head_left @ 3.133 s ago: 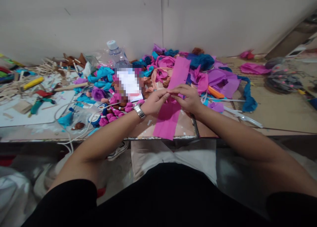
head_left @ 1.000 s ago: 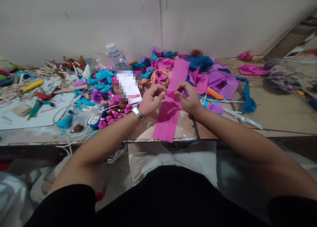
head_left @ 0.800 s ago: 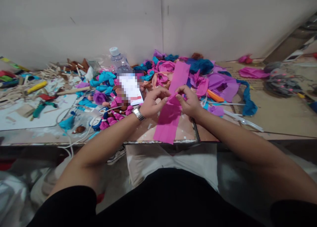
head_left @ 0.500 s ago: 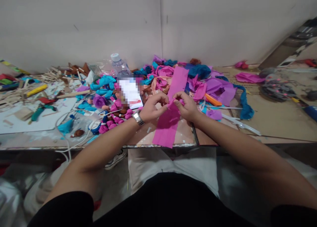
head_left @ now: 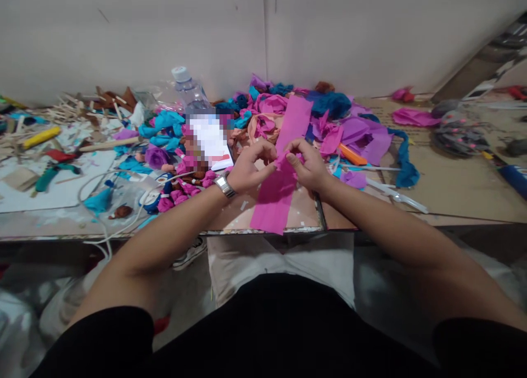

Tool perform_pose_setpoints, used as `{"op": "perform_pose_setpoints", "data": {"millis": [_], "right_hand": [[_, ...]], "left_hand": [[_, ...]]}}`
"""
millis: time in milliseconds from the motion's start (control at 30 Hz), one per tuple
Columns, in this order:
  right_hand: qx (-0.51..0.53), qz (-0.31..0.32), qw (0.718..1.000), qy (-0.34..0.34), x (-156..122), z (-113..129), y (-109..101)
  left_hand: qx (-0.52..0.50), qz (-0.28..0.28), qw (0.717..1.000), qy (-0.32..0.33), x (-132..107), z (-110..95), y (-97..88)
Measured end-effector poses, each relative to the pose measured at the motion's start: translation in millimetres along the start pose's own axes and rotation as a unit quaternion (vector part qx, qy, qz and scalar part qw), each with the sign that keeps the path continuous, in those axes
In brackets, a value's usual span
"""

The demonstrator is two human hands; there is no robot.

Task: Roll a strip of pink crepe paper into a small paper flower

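Observation:
A long strip of pink crepe paper [head_left: 272, 205] lies slantwise over the table's front edge and up across the heap behind. My left hand [head_left: 252, 166], with a metal watch on its wrist, pinches the strip at its middle between thumb and fingertips. From the other side my right hand [head_left: 308, 164] grips the same gathered spot, its thumb pressed on the paper. The strip is bunched narrow between the two hands and spreads flat above and below them. Just left of my left hand lies a lit phone [head_left: 211, 142].
Behind my hands is a heap of crumpled purple paper [head_left: 366, 139] and other colours. A plastic bottle [head_left: 190, 89] stands at the back. To the right lie an orange cutter [head_left: 352, 155] and white scissors [head_left: 397, 195]; at left, green-handled pliers [head_left: 49, 174] and a white cable [head_left: 107, 229].
The whole view has shifted slightly, so the table sits a little higher and further left. Both hands keep their pinch on the pink strip, with only slight finger movement.

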State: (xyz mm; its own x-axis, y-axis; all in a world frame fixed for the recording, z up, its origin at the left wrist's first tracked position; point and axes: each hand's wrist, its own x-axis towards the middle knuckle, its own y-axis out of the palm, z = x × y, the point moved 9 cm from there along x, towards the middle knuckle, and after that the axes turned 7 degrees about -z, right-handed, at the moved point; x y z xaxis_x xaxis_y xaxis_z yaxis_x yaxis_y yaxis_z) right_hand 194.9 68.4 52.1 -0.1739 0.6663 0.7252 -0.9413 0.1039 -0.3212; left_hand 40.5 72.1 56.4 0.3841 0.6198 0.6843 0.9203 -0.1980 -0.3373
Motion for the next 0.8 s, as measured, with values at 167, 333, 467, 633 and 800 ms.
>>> {"op": "perform_pose_setpoints", "data": {"millis": [167, 333, 467, 633, 800], "right_hand": [[0.004, -0.001, 1.000, -0.024, 0.0, 4.1, 1.3], [-0.005, 0.008, 1.000, -0.006, 0.6, 2.3, 2.1], [-0.013, 0.018, 1.000, 0.002, 0.4, 2.4, 2.7], [-0.012, 0.012, 1.000, 0.004, 0.1, 2.5, 2.3], [-0.007, 0.013, 1.000, 0.003, -0.3, 1.0, 2.9]], "left_hand": [[0.026, -0.003, 0.999, 0.035, 0.9, -5.3, 0.4], [0.036, -0.013, 0.999, 0.025, 0.8, -4.4, -0.1], [0.049, 0.011, 0.998, 0.031, 0.5, -7.1, 4.3], [0.056, 0.015, 0.998, 0.033, 2.6, -8.9, 4.1], [0.061, 0.020, 0.998, 0.028, 3.5, -7.5, 3.6]]}}
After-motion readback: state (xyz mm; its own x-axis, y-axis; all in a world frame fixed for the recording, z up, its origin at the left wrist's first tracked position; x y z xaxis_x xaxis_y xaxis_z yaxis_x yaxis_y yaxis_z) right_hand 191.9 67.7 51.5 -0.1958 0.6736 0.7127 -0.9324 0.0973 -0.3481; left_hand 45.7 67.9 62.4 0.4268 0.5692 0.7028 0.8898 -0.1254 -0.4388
